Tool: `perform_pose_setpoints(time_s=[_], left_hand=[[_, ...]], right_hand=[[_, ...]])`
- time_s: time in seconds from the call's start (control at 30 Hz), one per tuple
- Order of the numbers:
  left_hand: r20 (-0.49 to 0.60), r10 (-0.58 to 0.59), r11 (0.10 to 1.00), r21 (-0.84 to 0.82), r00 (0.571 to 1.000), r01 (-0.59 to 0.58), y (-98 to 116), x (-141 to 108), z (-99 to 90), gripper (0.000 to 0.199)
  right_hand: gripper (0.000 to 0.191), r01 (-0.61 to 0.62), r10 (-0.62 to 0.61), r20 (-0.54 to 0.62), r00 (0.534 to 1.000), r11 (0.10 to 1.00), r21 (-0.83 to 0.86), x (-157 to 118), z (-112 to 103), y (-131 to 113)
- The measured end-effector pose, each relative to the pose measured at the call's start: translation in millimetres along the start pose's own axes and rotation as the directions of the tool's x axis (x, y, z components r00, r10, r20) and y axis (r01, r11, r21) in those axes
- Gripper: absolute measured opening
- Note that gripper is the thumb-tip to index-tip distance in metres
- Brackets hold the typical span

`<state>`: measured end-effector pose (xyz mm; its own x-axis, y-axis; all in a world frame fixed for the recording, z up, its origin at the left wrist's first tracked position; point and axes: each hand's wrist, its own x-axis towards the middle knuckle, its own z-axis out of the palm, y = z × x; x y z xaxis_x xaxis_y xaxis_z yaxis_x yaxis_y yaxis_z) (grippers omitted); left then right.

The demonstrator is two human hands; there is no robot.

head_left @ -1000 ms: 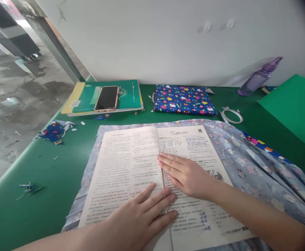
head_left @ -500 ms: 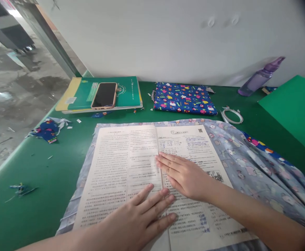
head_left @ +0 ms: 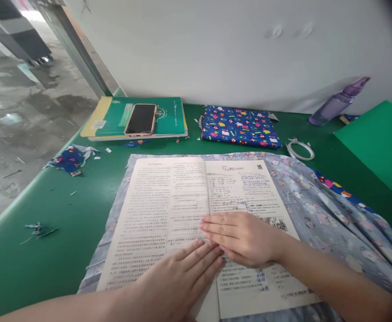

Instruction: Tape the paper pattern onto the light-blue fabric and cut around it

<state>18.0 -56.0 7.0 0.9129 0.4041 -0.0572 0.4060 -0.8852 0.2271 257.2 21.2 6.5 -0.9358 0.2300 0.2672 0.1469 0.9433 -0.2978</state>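
An open workbook [head_left: 152, 201] with printed text lies on a grey-blue patterned cloth [head_left: 317, 219]. My left hand [head_left: 179, 277] rests palm down on the lower part of the book by its centre fold, fingers stretched out and pointing up to the right. Just above it, my right hand [head_left: 243, 237] lies flat across the fold and the right page, its fingers extended to the left. The fingertips of my left hand touch the underside edge of my right hand. Neither hand holds anything.
Behind the book are green and yellow books [head_left: 172, 116] with a phone [head_left: 141, 119] on top, a blue patterned wrapped book [head_left: 239, 126], a tape roll [head_left: 300, 149] and a purple bottle [head_left: 337, 103]. Fabric scraps [head_left: 70, 160] lie left; a green sheet [head_left: 380, 147] stands right.
My right hand has slid down along the fold toward me and now meets my left hand. The fingers of my left hand are nearer together. The view has shifted slightly.
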Motion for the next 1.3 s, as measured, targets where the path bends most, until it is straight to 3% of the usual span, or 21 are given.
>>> perform_pose_setpoints(time_s=[0.2, 0.37, 0.6, 0.73, 0.83, 1.0, 1.3], left_hand=[[0.021, 0.016, 1.0, 0.026, 1.0, -0.016, 0.0, -2.2, -1.1, 0.079], [0.032, 0.018, 1.0, -0.02, 0.999, -0.017, -0.2, -1.7, -1.5, 0.076], [0.006, 0.03, 1.0, 0.006, 1.0, -0.03, -1.3, -1.2, -3.3, 0.074], [-0.035, 0.036, 0.997, 0.064, 0.999, -0.033, -0.7, 0.0, 1.1, 0.069], [-0.066, 0.024, 0.997, 0.076, 0.998, -0.019, -1.1, 1.0, 5.3, 0.067], [-0.067, 0.103, 0.994, 0.048, 0.992, -0.1, -5.5, 0.7, 7.3, 0.062], [-0.059, 0.128, 0.99, -0.058, 0.99, -0.132, -7.0, 2.1, 0.3, 0.063]], right_hand=[[0.044, -0.055, 0.049, 0.072, 0.996, 0.995, 0.081, 3.5, -1.2, -0.5], [0.043, -0.039, 0.034, 0.133, 0.991, 0.999, 0.034, 5.7, -5.3, 1.6], [0.035, -0.028, 0.006, -0.134, 0.991, 0.987, -0.161, 1.8, -2.3, -2.9], [0.035, -0.041, 0.033, -0.079, 0.996, 0.994, -0.098, 3.2, -0.8, 1.4], [0.037, -0.051, 0.051, 0.024, 0.998, 0.999, 0.005, 3.7, -5.0, 12.6], [0.042, -0.087, 0.079, 0.164, 0.983, 0.995, 0.045, 9.5, -14.8, 40.9], [0.046, -0.228, 0.221, 0.212, 0.952, 0.974, 0.007, 36.9, -23.3, 103.0]])
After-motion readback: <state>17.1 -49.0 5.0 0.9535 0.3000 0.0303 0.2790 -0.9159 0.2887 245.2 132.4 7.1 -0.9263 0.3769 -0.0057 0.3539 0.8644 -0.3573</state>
